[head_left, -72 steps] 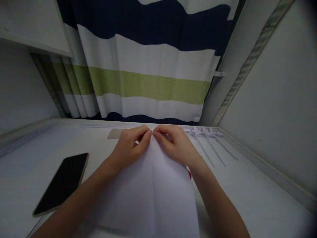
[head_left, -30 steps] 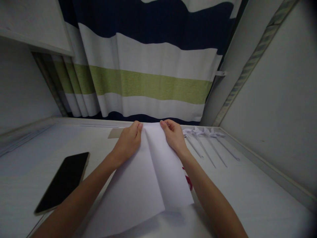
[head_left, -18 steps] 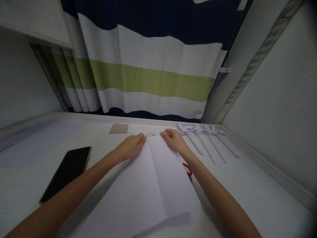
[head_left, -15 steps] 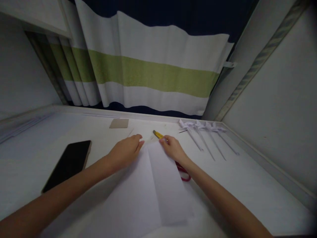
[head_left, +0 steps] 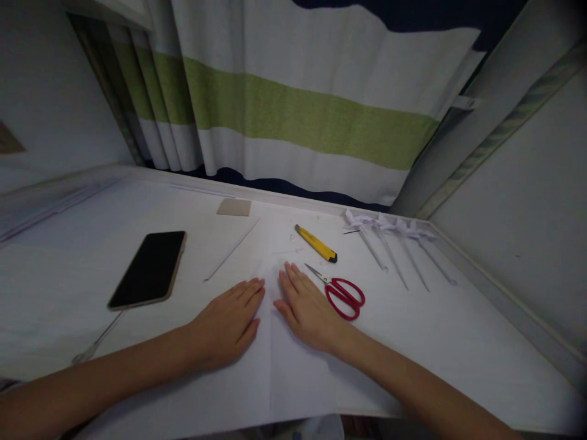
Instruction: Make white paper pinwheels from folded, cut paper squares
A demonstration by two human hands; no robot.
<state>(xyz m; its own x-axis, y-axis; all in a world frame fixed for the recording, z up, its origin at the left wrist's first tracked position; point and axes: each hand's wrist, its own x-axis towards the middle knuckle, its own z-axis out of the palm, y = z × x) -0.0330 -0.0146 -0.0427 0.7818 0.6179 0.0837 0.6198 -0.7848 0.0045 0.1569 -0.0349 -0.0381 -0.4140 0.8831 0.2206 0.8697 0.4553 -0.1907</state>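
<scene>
A white sheet of paper (head_left: 247, 385) with a lengthwise crease lies on the white table at its front edge. My left hand (head_left: 229, 321) rests flat on the sheet left of the crease, fingers stretched out. To the right of the crease, my right hand (head_left: 307, 308) also presses flat, its thumb spread from the fingers. Neither hand grips anything. Close beside my right hand lie red-handled scissors (head_left: 342, 294), slightly open. A yellow box cutter (head_left: 316, 242) sits just beyond them.
A phone (head_left: 149, 269) lies at the left, with a cable (head_left: 105, 333) below it. One thin rolled paper stick (head_left: 232, 249) and a grey-brown card (head_left: 233, 207) are farther back. Several paper sticks with folded tops (head_left: 394, 235) line the back right, before a striped curtain (head_left: 298, 116).
The raised paper has come down onto the table. Both hands have moved from its far edge to lie flat on it, leaving the scissors and box cutter uncovered. The view has shifted.
</scene>
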